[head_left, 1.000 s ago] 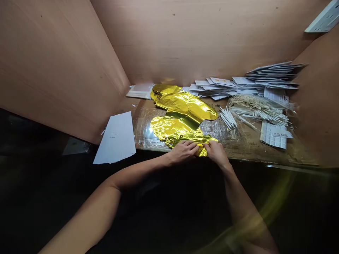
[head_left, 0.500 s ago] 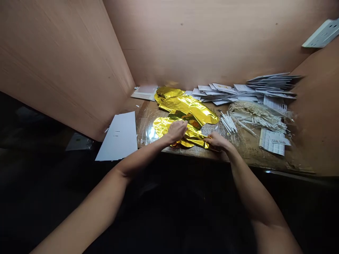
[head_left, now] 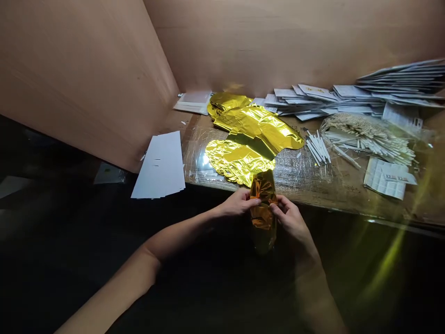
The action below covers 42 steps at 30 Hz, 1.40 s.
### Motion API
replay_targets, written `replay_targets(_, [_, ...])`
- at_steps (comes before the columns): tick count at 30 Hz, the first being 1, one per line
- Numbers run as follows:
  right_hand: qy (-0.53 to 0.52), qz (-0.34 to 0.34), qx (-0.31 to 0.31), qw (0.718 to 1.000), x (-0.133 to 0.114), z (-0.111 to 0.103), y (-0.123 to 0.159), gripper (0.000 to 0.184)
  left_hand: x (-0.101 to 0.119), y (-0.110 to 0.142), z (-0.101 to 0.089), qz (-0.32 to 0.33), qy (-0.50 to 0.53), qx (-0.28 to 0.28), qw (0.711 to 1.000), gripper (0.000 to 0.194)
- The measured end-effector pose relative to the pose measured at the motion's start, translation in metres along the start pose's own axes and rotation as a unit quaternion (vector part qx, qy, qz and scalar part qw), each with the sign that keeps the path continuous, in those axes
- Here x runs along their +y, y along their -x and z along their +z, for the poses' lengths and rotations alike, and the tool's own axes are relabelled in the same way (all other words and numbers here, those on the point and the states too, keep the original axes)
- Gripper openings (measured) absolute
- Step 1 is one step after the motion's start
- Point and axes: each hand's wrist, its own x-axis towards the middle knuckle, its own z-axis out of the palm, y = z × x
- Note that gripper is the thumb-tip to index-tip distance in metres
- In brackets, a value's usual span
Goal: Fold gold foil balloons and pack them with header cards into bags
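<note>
Between my hands, just in front of the table's edge, a shiny gold foil balloon (head_left: 263, 218) hangs flat and folded lengthwise. My left hand (head_left: 239, 202) pinches its left side with the thumb on top. On the other side my right hand (head_left: 288, 215) grips the right edge between thumb and fingers. Behind them lies a heap of flat gold foil balloons (head_left: 239, 160), crinkled along the rims. More smooth gold foil (head_left: 260, 125) is spread farther back on the heap.
White paper sheets (head_left: 160, 167) lie at the left edge of the table (head_left: 295, 181). White paper sticks (head_left: 318, 148), a bag of sticks (head_left: 371, 139) and a printed leaflet (head_left: 384, 178) sit to the right. Stacked white packets (head_left: 313, 99) line the back wall. Wooden panels (head_left: 86, 69) enclose the table.
Both hands have drawn one gold foil balloon off the heap and toward me, past the table's edge. The view has shifted a little, and the heap stays on the table.
</note>
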Motion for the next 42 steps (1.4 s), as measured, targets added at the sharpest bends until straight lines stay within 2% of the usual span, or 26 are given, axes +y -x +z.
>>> replay_targets(1, [-0.032, 0.006, -0.029, 0.999, -0.005, 0.001, -0.002, 0.048, 0.008, 0.002, -0.001, 0.000, -0.005, -0.031, 0.999, 0.048])
replay_targets(3, [-0.089, 0.001, -0.048, 0.995, -0.015, 0.003, -0.007, 0.039, 0.023, 0.006, -0.002, 0.020, -0.017, -0.042, 0.999, 0.041])
replay_targets(6, [-0.127, -0.024, -0.011, 0.992, -0.022, 0.007, -0.010, 0.017, 0.035, 0.012, -0.004, 0.060, -0.075, -0.007, 0.995, 0.023])
replay_targets(10, [-0.071, -0.082, 0.031, 0.994, -0.020, 0.009, -0.009, 0.017, 0.036, 0.022, -0.003, 0.061, -0.093, -0.005, 0.994, 0.022])
replay_targets(12, [-0.057, -0.085, 0.038, 0.994, -0.019, 0.006, -0.009, 0.011, 0.033, 0.026, 0.000, 0.079, -0.118, 0.024, 0.990, 0.030])
replay_targets(14, [-0.071, -0.048, 0.004, 0.996, -0.019, 0.004, -0.010, 0.032, 0.029, 0.028, 0.003, 0.111, -0.151, 0.061, 0.980, 0.041])
replay_targets(16, [-0.078, -0.010, -0.055, 0.995, -0.020, 0.004, -0.009, 0.055, 0.025, 0.027, 0.004, 0.124, -0.134, 0.084, 0.980, 0.054])
replay_targets(17, [-0.077, 0.001, -0.080, 0.994, -0.021, 0.006, -0.009, 0.058, 0.023, 0.027, 0.005, 0.123, -0.112, 0.098, 0.981, 0.063])
replay_targets(19, [-0.079, 0.009, -0.091, 0.993, -0.023, 0.010, -0.007, 0.048, 0.021, 0.025, 0.005, 0.109, -0.068, 0.101, 0.987, 0.072])
replay_targets(23, [-0.076, -0.003, -0.070, 0.995, -0.024, 0.015, -0.001, 0.038, 0.019, 0.028, 0.005, 0.066, -0.046, 0.002, 0.997, 0.043])
replay_targets(25, [-0.050, -0.012, -0.079, 0.996, -0.026, 0.008, 0.003, 0.029, 0.020, 0.032, 0.000, 0.074, -0.060, 0.010, 0.995, 0.032])
replay_targets(28, [0.028, -0.048, -0.145, 0.988, -0.037, -0.006, 0.004, 0.018, 0.023, 0.039, -0.014, 0.152, -0.132, 0.060, 0.978, 0.016])
replay_targets(31, [0.121, -0.101, -0.190, 0.969, -0.057, -0.012, -0.006, 0.020, 0.027, 0.044, -0.025, 0.226, -0.239, 0.057, 0.943, 0.014])
replay_targets(34, [0.181, -0.072, -0.232, 0.953, -0.071, 0.003, -0.026, 0.028, 0.030, 0.048, -0.026, 0.260, -0.309, 0.013, 0.914, 0.012])
replay_targets(36, [0.231, -0.056, -0.259, 0.936, -0.074, 0.019, -0.036, 0.031, 0.036, 0.050, -0.034, 0.276, -0.350, -0.002, 0.895, 0.016])
replay_targets(37, [0.255, -0.067, -0.251, 0.931, -0.074, 0.025, -0.039, 0.033, 0.041, 0.052, -0.046, 0.276, -0.376, 0.028, 0.884, 0.021])
replay_targets(38, [0.274, -0.085, -0.230, 0.930, -0.073, 0.029, -0.041, 0.036, 0.049, 0.057, -0.063, 0.267, -0.410, 0.089, 0.868, 0.026])
replay_targets(39, [0.279, -0.099, -0.203, 0.933, -0.072, 0.032, -0.042, 0.036, 0.059, 0.065, -0.085, 0.247, -0.441, 0.190, 0.841, 0.030])
replay_targets(40, [0.273, -0.101, -0.177, 0.940, -0.070, 0.032, -0.042, 0.037, 0.069, 0.077, -0.111, 0.212, -0.471, 0.305, 0.800, 0.036])
replay_targets(41, [0.261, -0.082, -0.167, 0.947, -0.068, 0.031, -0.041, 0.036, 0.078, 0.092, -0.138, 0.156, -0.500, 0.420, 0.741, 0.041])
replay_targets(42, [0.246, -0.053, -0.162, 0.954, -0.067, 0.030, -0.038, 0.034, 0.086, 0.110, -0.164, 0.080, -0.523, 0.511, 0.677, 0.051])
